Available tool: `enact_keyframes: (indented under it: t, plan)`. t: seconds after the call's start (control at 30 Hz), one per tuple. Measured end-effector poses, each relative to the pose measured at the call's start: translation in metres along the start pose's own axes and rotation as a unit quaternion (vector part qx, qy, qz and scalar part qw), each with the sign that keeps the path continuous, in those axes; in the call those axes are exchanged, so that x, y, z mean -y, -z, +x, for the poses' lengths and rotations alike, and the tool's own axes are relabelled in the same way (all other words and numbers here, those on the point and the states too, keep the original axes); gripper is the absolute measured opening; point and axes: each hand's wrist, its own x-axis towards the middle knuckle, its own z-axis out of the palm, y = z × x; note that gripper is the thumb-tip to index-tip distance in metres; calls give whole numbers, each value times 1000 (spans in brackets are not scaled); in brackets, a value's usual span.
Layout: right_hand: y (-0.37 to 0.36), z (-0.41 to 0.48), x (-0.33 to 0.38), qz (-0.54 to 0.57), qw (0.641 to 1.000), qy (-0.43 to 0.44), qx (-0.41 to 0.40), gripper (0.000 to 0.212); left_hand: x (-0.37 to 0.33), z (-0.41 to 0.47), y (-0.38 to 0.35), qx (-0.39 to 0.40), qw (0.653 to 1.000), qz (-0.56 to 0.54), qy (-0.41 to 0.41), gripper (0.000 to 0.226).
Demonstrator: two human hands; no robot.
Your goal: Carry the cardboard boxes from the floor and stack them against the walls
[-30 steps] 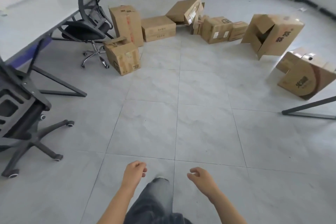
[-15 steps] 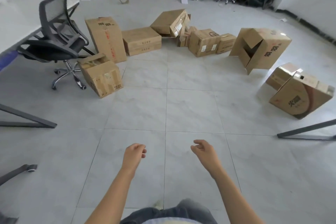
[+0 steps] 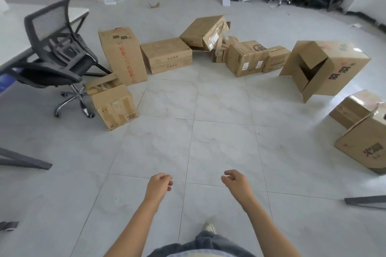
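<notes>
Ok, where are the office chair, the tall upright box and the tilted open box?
office chair (image 3: 50, 73), head view, black seat.
tall upright box (image 3: 122, 62), head view, front face.
tilted open box (image 3: 342, 69), head view, printed side.

We are wearing faded blue-grey jeans (image 3: 211, 243), pale shoe (image 3: 209, 228), light top (image 3: 194, 254) at waist; left hand (image 3: 159, 185), right hand (image 3: 237, 183), forearms (image 3: 135, 225) showing bare.

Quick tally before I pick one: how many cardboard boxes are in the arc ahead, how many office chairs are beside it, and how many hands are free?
Cardboard boxes: 9 clear ones; the small pieces behind the tilted box are too jumbled to count.
Office chairs: 1
Hands: 2, left hand and right hand, both empty.
Total: 12
</notes>
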Motion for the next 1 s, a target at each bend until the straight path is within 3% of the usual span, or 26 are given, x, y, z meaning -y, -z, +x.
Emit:
enact_keyframes:
  t: [0.17, 0.33, 0.47, 0.6, 0.77, 1.0]
  plan:
    - [28, 67, 23, -35, 999, 11, 13, 26, -51, 34, -33, -3, 999, 34, -12, 21]
    - [27, 127, 43, -79, 993, 7, 83, 14, -69, 80, -36, -46, 998, -5, 52, 19]
    - [25, 200, 88, -94, 992, 26, 83, 26, -98, 144, -33, -73, 993, -45, 76, 17]
    - [18, 270, 141, -117, 988, 38, 89, 26, -152, 225, -20, -88, 991, -76, 67, 19]
    - [16, 352, 216, -110, 991, 46, 63, 11, -247, 321, 6, -97, 990, -98, 17, 19]
    - [6, 427, 265, -122, 989, 12, 78, 29, -307, 402, -7, -57, 993, -97, 45, 18]
